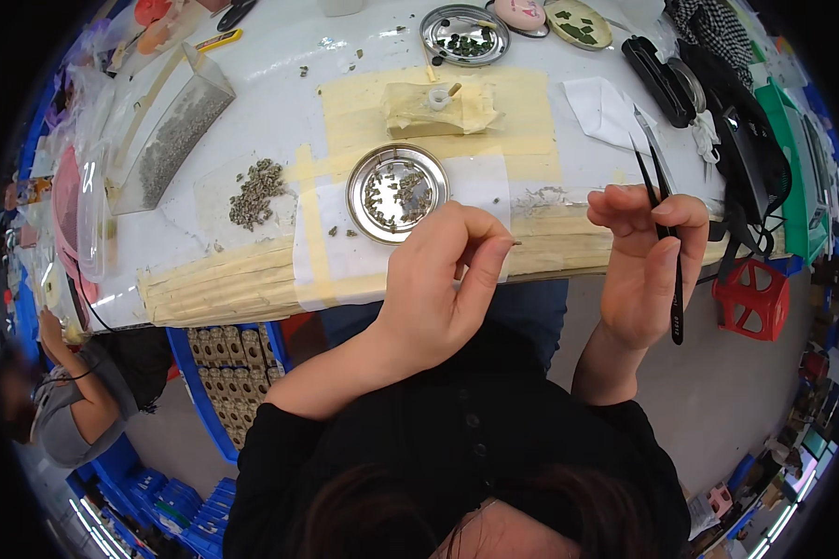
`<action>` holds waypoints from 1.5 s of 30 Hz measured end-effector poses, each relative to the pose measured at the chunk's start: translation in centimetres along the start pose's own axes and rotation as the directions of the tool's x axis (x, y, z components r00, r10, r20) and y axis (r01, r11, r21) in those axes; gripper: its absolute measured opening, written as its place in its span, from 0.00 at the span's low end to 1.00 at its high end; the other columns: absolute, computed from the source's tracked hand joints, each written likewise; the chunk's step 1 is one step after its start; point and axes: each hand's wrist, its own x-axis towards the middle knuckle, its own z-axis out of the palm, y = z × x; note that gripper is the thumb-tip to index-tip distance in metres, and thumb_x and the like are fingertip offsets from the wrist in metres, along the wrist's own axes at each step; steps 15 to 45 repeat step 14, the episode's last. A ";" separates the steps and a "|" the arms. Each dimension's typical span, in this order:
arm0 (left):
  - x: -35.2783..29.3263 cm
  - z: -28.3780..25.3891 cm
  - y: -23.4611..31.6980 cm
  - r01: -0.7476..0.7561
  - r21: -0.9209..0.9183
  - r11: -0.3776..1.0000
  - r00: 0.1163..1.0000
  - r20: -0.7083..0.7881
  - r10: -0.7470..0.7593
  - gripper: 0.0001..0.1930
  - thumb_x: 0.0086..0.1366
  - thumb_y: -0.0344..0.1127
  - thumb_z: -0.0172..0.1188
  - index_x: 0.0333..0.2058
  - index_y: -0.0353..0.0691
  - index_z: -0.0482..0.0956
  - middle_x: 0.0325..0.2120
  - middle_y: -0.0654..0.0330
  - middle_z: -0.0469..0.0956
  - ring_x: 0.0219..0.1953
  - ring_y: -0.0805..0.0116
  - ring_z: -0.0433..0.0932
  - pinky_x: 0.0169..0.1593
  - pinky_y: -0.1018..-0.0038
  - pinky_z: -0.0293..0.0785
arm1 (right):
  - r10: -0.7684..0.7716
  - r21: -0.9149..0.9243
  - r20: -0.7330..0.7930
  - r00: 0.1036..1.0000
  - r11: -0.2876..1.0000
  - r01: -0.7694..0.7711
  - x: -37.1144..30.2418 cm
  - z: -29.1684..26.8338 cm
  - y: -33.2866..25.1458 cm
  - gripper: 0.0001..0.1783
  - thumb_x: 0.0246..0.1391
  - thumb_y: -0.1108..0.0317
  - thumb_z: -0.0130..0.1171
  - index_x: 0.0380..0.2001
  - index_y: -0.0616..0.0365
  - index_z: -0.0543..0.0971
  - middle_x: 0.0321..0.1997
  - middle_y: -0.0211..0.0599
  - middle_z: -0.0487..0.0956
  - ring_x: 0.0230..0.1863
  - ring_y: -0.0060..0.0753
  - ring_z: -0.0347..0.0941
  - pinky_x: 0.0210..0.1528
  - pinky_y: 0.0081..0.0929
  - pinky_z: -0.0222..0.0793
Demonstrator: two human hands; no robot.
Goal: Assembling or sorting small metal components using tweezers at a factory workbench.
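Observation:
My left hand [443, 284] is closed in a pinch, a tiny part [517, 243] poking out between thumb and forefinger; it is too small to name. Black tweezers [677, 289] rest in my right hand [648, 265], tips pointing up and away from me, the other fingers half curled. Just beyond my left hand stands a round metal dish [354, 198] with many small dark-green and grey pieces in it. To its left lies a loose heap of small grey-green parts [256, 194]. Behind the dish sits a tape-covered block [419, 119] with a small white ring-shaped cup [439, 99] on top.
A clear bag of grey granules [182, 130] lies at left. Farther back are a second metal dish [464, 37] and a round tray of green pieces [578, 25]. A white cloth [606, 110] and a black case [659, 79] lie at right. A blue crate [200, 391] stands below; another person [75, 401] sits at left.

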 end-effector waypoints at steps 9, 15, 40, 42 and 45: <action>2.9 2.0 -1.6 -0.300 0.725 0.620 0.919 0.045 0.392 0.06 0.51 0.27 0.61 0.26 0.38 0.72 0.21 0.60 0.66 0.24 0.62 0.65 0.27 0.70 0.63 | 0.022 -0.046 -0.036 0.999 0.999 -0.024 -0.3 -2.0 0.5 0.11 0.56 0.67 0.48 0.38 0.64 0.65 0.39 0.52 0.75 0.40 0.39 0.75 0.47 0.34 0.70; 3.5 1.8 -1.8 -0.253 0.754 0.606 0.934 0.028 0.355 0.05 0.51 0.27 0.61 0.27 0.39 0.73 0.21 0.59 0.68 0.25 0.60 0.65 0.29 0.69 0.63 | 0.053 -0.051 -0.032 0.998 0.997 -0.054 -0.3 -2.3 0.7 0.11 0.56 0.68 0.48 0.38 0.65 0.66 0.39 0.52 0.76 0.39 0.38 0.75 0.46 0.33 0.71; 3.5 1.8 -1.8 -0.253 0.754 0.606 0.934 0.028 0.355 0.05 0.51 0.27 0.61 0.27 0.39 0.73 0.21 0.59 0.68 0.25 0.60 0.65 0.29 0.69 0.63 | 0.053 -0.051 -0.032 0.998 0.997 -0.054 -0.3 -2.3 0.7 0.11 0.56 0.68 0.48 0.38 0.65 0.66 0.39 0.52 0.76 0.39 0.38 0.75 0.46 0.33 0.71; 3.5 1.8 -1.8 -0.253 0.754 0.606 0.934 0.028 0.355 0.05 0.51 0.27 0.61 0.27 0.39 0.73 0.21 0.59 0.68 0.25 0.60 0.65 0.29 0.69 0.63 | 0.053 -0.051 -0.032 0.998 0.997 -0.054 -0.3 -2.3 0.7 0.11 0.56 0.68 0.48 0.38 0.65 0.66 0.39 0.52 0.76 0.39 0.38 0.75 0.46 0.33 0.71; 3.5 1.8 -1.8 -0.253 0.754 0.606 0.934 0.028 0.355 0.05 0.51 0.27 0.61 0.27 0.39 0.73 0.21 0.59 0.68 0.25 0.60 0.65 0.29 0.69 0.63 | 0.053 -0.051 -0.032 0.998 0.997 -0.054 -0.3 -2.3 0.7 0.11 0.56 0.68 0.48 0.38 0.65 0.66 0.39 0.52 0.76 0.39 0.38 0.75 0.46 0.33 0.71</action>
